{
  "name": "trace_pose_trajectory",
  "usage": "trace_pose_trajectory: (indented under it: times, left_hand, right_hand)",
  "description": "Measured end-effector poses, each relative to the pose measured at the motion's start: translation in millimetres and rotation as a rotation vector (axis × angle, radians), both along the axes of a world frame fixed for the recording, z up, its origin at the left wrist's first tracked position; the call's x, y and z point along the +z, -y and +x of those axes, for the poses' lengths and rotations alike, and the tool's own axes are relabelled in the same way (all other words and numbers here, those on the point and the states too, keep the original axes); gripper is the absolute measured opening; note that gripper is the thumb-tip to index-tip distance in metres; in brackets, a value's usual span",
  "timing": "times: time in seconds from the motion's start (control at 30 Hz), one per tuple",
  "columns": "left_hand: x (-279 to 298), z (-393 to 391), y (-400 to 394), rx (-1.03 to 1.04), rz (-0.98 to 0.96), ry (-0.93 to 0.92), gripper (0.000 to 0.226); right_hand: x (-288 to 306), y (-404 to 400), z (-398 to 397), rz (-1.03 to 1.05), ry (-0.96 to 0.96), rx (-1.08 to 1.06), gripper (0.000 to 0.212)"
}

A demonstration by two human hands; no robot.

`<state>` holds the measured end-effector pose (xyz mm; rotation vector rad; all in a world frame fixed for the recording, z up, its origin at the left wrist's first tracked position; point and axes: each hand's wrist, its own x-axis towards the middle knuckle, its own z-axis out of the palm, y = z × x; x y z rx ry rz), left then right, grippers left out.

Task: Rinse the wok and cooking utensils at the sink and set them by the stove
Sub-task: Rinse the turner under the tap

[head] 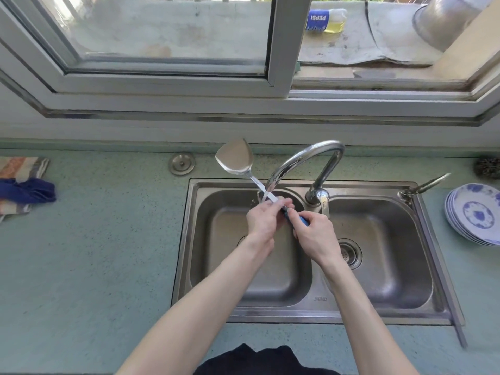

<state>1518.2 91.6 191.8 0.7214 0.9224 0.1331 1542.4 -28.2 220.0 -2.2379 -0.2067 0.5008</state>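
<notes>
A steel spatula (236, 158) with a blue handle is held over the left basin of the double sink (430, 231), blade raised up and to the left. Its shaft passes under the spout of the chrome tap (305, 155). My right hand (315, 235) grips the blue handle end. My left hand (263, 219) has its fingers wrapped round the metal shaft just above the handle. No wok is in view.
A stack of blue-and-white plates (473, 213) stands on the counter at the right. Folded cloths (21, 182) lie at the left. A round steel cap (181, 163) sits behind the sink. A steel scourer (487, 167) lies at the far right. A bottle (326, 20) and a metal pot (443, 20) rest outside the window.
</notes>
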Motion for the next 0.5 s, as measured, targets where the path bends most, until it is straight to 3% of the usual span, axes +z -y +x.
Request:
trace_pose_trajectory:
  times: [0.2, 0.4, 0.5]
  left_hand:
    - [0, -6, -6, -0.025, 0.034, -0.003, 0.011]
    - [1, 9, -44, 0.102, 0.048, -0.084, 0.012]
    - [-1, 13, -60, 0.21, 0.039, -0.11, 0.023]
  right_hand:
    - [1, -3, -4, 0.027, -0.046, -0.007, 0.05]
    - [2, -1, -18, 0.061, -0.114, -0.027, 0.051]
    - [4, -4, -24, 0.087, -0.13, -0.043, 0.054]
